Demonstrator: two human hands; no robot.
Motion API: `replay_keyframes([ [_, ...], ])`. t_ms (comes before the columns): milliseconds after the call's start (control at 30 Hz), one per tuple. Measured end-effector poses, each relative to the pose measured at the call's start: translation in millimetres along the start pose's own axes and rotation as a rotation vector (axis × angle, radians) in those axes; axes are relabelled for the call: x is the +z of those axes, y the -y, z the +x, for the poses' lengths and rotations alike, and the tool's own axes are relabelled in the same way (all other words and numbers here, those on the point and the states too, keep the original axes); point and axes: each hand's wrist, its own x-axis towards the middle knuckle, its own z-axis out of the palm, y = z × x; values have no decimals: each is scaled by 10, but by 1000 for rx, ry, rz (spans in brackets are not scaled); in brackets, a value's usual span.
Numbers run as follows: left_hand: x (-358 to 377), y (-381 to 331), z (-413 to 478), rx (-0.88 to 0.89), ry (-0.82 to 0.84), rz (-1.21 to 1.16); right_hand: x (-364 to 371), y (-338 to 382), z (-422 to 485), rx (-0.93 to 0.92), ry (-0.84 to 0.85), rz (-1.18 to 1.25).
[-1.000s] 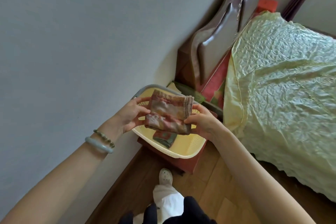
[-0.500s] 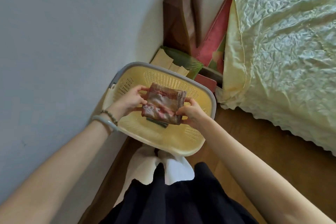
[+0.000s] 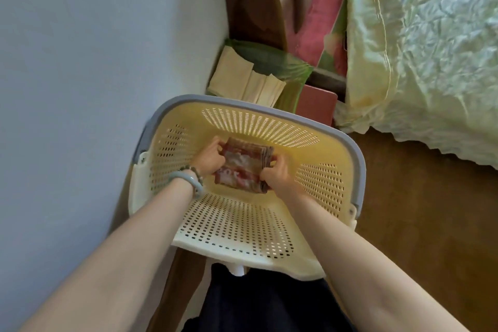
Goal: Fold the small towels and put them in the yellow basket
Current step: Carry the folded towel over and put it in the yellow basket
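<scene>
The folded towels (image 3: 244, 167) are down inside the yellow basket (image 3: 358, 159), near its middle. The left hand (image 3: 208, 160) pinches them at 9 o'clock, the right hand (image 3: 277, 172) at 3 o'clock — only letting go seems left.

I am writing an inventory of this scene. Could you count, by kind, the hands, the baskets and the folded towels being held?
Hands: 2, the left hand and the right hand
Yellow basket: 1
Folded towel held between both hands, low inside the basket: 1 bundle showing several layers; whether it is more than one towel cannot be told
Total: 4
</scene>
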Motion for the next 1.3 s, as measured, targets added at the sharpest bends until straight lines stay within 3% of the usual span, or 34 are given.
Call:
replay_keyframes([
  [167,159,251,455,-17,-46,178,157,-135,324,-20,-18,-10],
  [300,323,348,646,-113,-82,130,257,-257,524,-41,-64,-40],
  [500,421,562,898,-98,-81,175,291,-361,681,-1,-91,-109],
  [700,423,575,900,-175,-182,120,228,-403,721,-38,-122,-284],
  [833,330,469,720,-130,-125,183,104,-315,552,1,-103,-276],
  [1067,66,-125,-141,79,-25,83,-15,40,-127,-286,-54,-468],
  [1300,-446,-589,-1171,264,31,-158,-636,463,-1211,-457,134,-296],
])
